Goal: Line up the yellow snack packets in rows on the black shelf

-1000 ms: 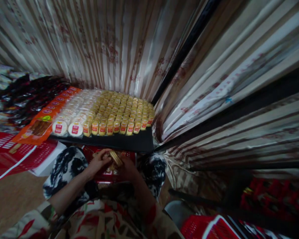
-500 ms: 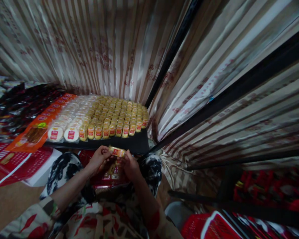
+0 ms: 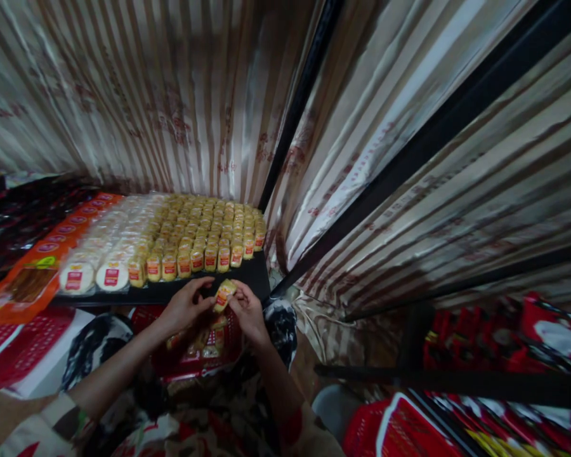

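Note:
In my right hand (image 3: 248,312) is a small yellow packaged snack (image 3: 225,295) with a red and orange label, pinched between thumb and fingers and tilted. My left hand (image 3: 190,306) is beside its left end, fingers apart, the thumb close to or touching the wrapper. Below both hands, a red basket (image 3: 235,358) at my lap holds several similar yellow packs (image 3: 214,346). Just beyond them, rows of upright yellow packs (image 3: 197,259) stand on a black shelf (image 3: 247,274), their labels facing me.
Left of the rows lie round white packs (image 3: 113,277), an orange bag (image 3: 52,254) and dark glossy packets (image 3: 23,216). Another red basket (image 3: 28,346) sits lower left. Black frame bars (image 3: 385,178) cross before a striped curtain (image 3: 195,95). Red packages (image 3: 476,343) fill the lower right.
The snack pack has turned from nearly level to a steeper tilt. My left hand has loosened from its end and its fingers have spread. The view has shifted slightly right.

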Demonstrator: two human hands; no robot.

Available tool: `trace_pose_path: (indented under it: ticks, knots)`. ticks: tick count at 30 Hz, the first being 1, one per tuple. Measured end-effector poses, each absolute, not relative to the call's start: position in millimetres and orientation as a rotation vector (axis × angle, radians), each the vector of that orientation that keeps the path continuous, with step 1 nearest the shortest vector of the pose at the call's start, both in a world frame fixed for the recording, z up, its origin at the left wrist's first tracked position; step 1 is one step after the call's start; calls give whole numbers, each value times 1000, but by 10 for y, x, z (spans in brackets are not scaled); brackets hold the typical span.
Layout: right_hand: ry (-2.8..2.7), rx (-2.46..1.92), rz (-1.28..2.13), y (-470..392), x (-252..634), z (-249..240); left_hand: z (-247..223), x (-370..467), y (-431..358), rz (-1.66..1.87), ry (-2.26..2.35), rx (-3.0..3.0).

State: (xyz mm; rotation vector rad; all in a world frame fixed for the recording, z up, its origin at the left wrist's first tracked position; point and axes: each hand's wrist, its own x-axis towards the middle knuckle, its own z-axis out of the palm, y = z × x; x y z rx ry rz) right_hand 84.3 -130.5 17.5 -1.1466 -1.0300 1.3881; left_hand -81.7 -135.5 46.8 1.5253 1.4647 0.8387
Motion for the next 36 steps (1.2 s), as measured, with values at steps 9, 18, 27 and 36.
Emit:
trace_pose_path:
  ticks: [9, 18, 27, 36]
  knots:
    - [-1095, -1086, 1220, -1065, 902, 133, 573, -640, -980, 889, 1380, 1619]
    - [-1159, -1239, 744, -893, 1003, 88, 614, -172, -405, 1079, 1376, 1416]
    - [-1302, -1365, 595, -767, 1067, 34, 639, 364, 28, 926, 1568, 1824]
    - [-1259, -1391, 547, -517, 1174, -158, 668, 490, 162, 473, 1742, 2206]
